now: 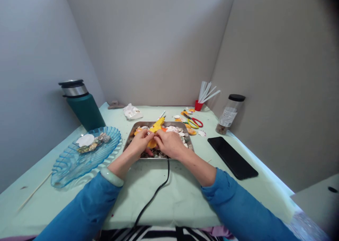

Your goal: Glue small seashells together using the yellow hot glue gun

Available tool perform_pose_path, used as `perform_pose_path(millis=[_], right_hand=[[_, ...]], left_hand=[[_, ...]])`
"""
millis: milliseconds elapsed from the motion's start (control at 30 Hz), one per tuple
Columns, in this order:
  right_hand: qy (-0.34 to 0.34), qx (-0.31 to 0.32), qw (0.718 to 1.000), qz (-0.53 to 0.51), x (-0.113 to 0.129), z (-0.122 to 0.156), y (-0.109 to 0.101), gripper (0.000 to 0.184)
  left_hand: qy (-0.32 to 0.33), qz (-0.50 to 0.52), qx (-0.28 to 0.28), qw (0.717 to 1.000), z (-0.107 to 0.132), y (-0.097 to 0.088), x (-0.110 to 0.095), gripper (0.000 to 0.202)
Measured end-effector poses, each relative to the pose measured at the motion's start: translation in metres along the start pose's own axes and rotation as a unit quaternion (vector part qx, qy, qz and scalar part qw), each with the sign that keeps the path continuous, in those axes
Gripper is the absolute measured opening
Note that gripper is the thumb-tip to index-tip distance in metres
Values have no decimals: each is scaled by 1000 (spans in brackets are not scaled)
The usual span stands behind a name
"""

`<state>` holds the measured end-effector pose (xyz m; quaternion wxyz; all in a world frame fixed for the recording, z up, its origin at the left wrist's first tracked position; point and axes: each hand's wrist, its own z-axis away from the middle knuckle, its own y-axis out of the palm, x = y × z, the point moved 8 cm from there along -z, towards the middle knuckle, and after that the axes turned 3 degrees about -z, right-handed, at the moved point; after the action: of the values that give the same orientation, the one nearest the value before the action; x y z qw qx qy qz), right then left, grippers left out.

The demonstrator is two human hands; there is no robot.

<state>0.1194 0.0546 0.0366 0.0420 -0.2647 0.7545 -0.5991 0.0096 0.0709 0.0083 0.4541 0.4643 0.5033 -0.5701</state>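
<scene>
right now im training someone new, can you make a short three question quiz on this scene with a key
1. Multiple choice: what sticks up out of the red cup?
a) metal spoons
b) white sticks
c) paintbrushes

2. True or false: the black phone lies to the right of the metal tray.

3. Fill in the gap: the pale bangle circles the wrist of the ____ hand.

Key
1. b
2. True
3. Left: the bangle sits between the left hand and the blue sleeve.
</scene>
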Motion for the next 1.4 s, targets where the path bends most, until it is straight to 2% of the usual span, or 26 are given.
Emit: perform_pose_path(millis=[167, 300, 733, 1400], right_hand=[[2, -10, 1000, -9, -1, 0, 0, 35], [3, -7, 1000, -14, -1, 0, 1, 36], [-7, -8, 1000, -5, 0, -1, 0, 35], [16, -6, 1000, -3, -2, -1, -2, 34]], left_hand=[[0, 11, -9, 1000, 1, -1, -2, 11], [-5, 16, -9, 1000, 1, -2, 0, 17], [-15, 36, 12, 999, 0, 1, 2, 24], [8, 52, 46, 998, 0, 4, 0, 28]])
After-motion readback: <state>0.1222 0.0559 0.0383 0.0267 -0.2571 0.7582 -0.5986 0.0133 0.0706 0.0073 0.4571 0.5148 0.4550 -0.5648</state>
